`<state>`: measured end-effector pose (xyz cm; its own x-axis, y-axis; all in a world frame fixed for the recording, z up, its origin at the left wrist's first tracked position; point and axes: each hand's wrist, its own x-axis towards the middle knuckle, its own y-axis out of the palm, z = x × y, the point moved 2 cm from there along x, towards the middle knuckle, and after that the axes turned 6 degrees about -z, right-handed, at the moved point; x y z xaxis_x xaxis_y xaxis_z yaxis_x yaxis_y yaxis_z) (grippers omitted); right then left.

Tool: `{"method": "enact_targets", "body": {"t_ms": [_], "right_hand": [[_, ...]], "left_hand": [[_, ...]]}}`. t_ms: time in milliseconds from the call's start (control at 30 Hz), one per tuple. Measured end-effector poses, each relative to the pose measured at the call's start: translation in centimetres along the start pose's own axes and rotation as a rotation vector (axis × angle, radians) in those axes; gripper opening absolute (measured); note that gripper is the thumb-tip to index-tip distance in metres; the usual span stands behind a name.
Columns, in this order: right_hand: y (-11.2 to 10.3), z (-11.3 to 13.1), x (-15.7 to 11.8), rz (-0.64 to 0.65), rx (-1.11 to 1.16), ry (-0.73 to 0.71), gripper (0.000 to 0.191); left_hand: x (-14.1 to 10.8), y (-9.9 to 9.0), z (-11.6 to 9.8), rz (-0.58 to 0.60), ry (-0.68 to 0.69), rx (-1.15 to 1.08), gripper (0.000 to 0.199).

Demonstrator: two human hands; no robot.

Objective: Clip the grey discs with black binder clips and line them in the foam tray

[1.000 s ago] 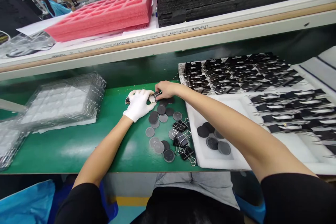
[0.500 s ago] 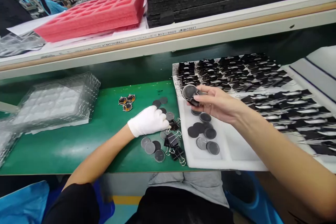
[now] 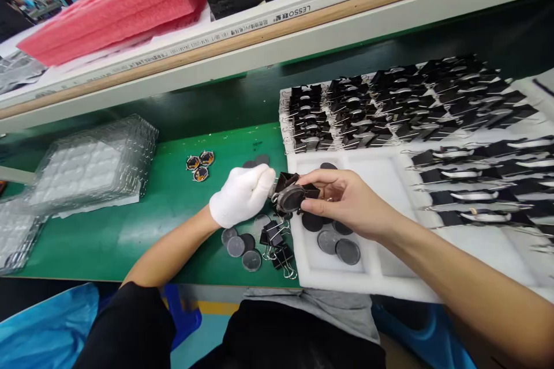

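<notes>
At left edge of white foam tray (image 3: 341,281): gripping dark round piece (image 3: 291,199) in right hand (image 3: 350,202), pinching black binder clip (image 3: 285,180) with tightly curled, gloved left hand (image 3: 240,196).

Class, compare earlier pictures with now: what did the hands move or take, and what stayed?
The right hand went from the green bench over the white tray, then brought its round dark piece toward the gloved left hand. The left hand moved from the bench's back to the clip pile and apparently lifted a black clip to the piece. The clear trays stayed put.
</notes>
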<state>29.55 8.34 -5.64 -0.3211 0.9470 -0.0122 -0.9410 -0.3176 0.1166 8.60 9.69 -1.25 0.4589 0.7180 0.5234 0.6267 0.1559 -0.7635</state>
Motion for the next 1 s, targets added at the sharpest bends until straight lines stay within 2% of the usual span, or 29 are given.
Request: {"method": "enact_targets", "body": {"t_ms": [200,333,467,600,700,833,1000], "right_hand": [[-0.2,0.1,0.1,-0.028,-0.042,0.007,0.033],[-0.6,0.0,0.2,-0.043,-0.101,-0.002,0.032],[-0.9,0.2,0.2,-0.045,-0.183,-0.030,0.029],[-1.5,0.9,0.1,-0.062,-0.214,-0.084,0.029],[-2.8,1.5,0.3,-0.127,-0.229,-0.096,0.027],[-4.4,1.7,0.6,-0.209,-0.231,-0.052,0.034],[-4.3,1.7,0.9,-0.135,-0.260,-0.058,0.033]], "left_hand": [[0.0,-0.8,0.2,0.196,-0.099,-0.085,0.029],[0.5,-1.1,-0.4,0.245,-0.264,-0.080,0.043],[0.6,-1.0,-0.8,0.326,-0.351,-0.132,0.043],[0.6,-1.1,-0.8,0.278,-0.348,-0.154,0.042],[0.7,-1.5,-0.7,0.235,-0.337,-0.129,0.041],[0.7,-1.7,-0.9,0.267,-0.294,-0.154,0.039],[0.3,-1.2,-0.8,0.308,-0.304,-0.226,0.036]]}}
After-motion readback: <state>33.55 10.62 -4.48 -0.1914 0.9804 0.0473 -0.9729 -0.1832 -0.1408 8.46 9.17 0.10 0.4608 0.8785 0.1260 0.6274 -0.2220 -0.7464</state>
